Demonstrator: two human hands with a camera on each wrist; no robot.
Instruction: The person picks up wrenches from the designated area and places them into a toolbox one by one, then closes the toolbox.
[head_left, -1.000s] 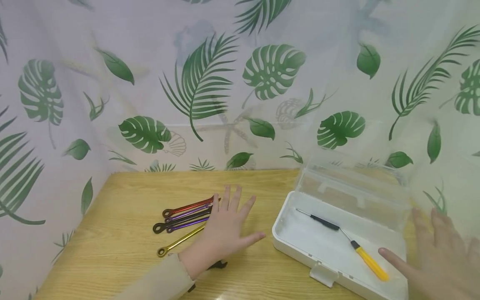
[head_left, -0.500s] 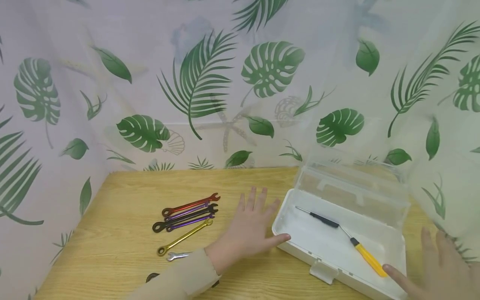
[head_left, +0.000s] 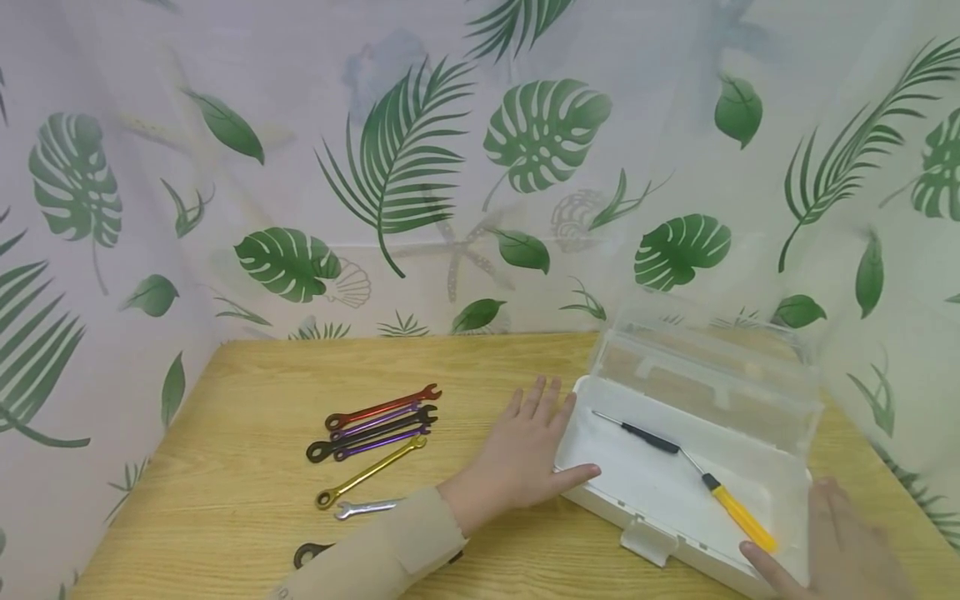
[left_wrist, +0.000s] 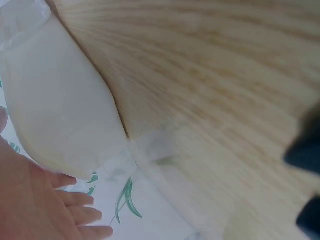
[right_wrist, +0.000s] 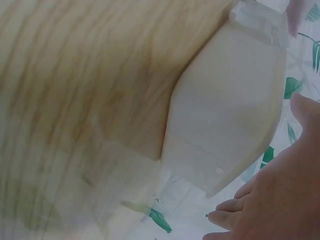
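Note:
A white plastic toolbox [head_left: 626, 471] stands on the table, its clear lid [head_left: 675, 383] raised at the back. Inside lie a screwdriver with a black handle [head_left: 651, 439] and one with a yellow handle [head_left: 742, 517]. My left hand [head_left: 517, 454] is at the box's left end, fingers straight and spread, thumb over the front rim. My right hand [head_left: 847, 542] is at the right end, thumb reaching over the front corner. In the left wrist view, the straight fingers of the left hand [left_wrist: 55, 205] appear beside the box's end wall [left_wrist: 65, 100]; the right wrist view shows the right hand [right_wrist: 275, 195] similarly beside its end.
Left of the box lie several combination wrenches: red [head_left: 386, 407], black [head_left: 371, 435], two purple, gold [head_left: 371, 473] and silver [head_left: 367, 507]. Another black wrench [head_left: 309, 553] is partly hidden under the left sleeve [head_left: 382, 542]. A leaf-print curtain [head_left: 450, 167] hangs behind the wooden table [head_left: 225, 433].
My left hand has moved right, from over the wrenches to the box's left end, uncovering them. My right hand has come down and in to the right end. The screwdrivers stay inside.

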